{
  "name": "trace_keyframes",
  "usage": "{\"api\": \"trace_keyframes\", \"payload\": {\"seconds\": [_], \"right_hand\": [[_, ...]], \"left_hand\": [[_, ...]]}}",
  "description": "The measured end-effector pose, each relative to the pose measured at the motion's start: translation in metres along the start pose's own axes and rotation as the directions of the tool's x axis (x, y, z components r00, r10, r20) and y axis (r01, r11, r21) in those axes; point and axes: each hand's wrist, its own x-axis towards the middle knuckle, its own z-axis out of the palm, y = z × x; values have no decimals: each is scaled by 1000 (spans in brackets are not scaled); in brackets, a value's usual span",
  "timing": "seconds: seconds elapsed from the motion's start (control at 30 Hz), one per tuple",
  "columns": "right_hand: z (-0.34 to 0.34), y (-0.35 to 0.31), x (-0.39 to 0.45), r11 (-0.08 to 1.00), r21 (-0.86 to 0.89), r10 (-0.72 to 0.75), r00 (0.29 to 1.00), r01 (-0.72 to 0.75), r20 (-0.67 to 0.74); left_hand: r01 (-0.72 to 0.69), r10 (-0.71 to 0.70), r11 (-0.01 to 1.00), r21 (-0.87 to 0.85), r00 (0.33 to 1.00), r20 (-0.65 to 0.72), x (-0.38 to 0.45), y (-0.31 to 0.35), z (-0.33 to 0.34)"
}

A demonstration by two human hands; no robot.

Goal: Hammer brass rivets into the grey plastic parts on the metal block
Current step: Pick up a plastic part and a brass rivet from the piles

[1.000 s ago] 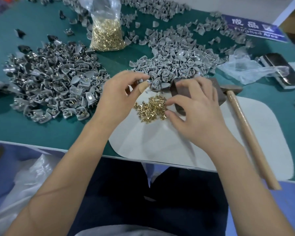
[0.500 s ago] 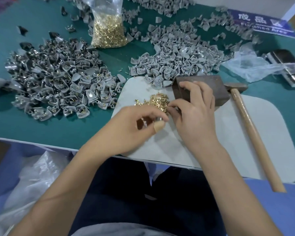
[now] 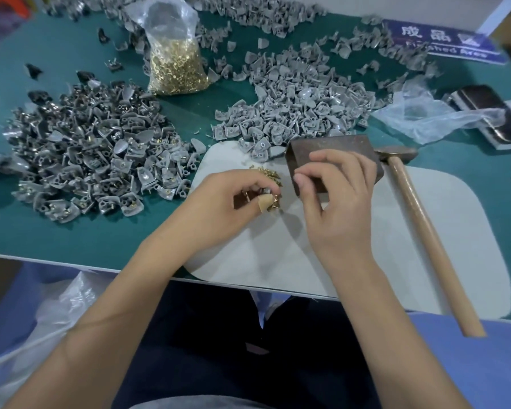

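Left hand (image 3: pixel 236 202) curls its fingers around a small grey plastic part (image 3: pixel 266 191), right over the loose brass rivets (image 3: pixel 270 175) on the pale mat (image 3: pixel 366 246). Just right of that grip, the right hand (image 3: pixel 334 199) pinches thumb to forefinger, but whether it holds a rivet, I cannot tell. It sits against the metal block (image 3: pixel 331 149), the hammer (image 3: pixel 419 228) lying further right.

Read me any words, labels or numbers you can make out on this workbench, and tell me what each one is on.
"成品" then a third character cut off by blur: white characters on the blue rectangular sign lying flat at the far right of the green table.
"Finished Area": smaller white line beneath on the same sign, smeared and only partly legible.
Nothing else carries readable text: the clear plastic bag of brass rivets shows none.
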Motion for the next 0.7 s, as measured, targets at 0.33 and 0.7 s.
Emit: {"api": "trace_keyframes", "payload": {"seconds": [0.33, 0.7], "right_hand": [[-13, 11, 19, 863, 341, 401, 916, -372, -15], [-40, 53, 56, 960, 85, 267, 963, -268, 18]], "left_hand": [[-31, 24, 992, -118, 998, -65, 45, 22, 6], [-230, 200, 946, 228, 969, 144, 112, 30, 4]]}}
